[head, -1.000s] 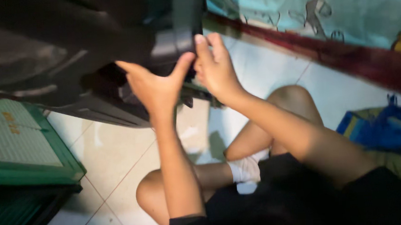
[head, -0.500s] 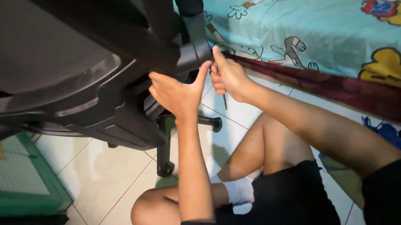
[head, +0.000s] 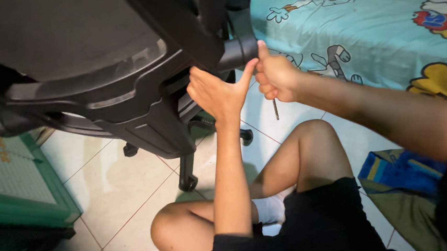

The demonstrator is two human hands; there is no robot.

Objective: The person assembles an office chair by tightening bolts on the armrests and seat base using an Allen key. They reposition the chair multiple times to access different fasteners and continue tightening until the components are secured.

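Chair (head: 126,85) tipped over the floor (head: 118,195); left hand (head: 218,92) spread, bracing its underside, right hand (head: 278,77) fisted around a thin metal tool (head: 276,108) at the joint.

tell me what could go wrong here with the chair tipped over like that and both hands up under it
The office chair leans over the bare legs and could shift or drop onto them. The left hand presses into the gap by the black joint, so its fingers could get pinched. The right hand grips a thin metal tool whose tip points down towards the knee; a slip might jab it.
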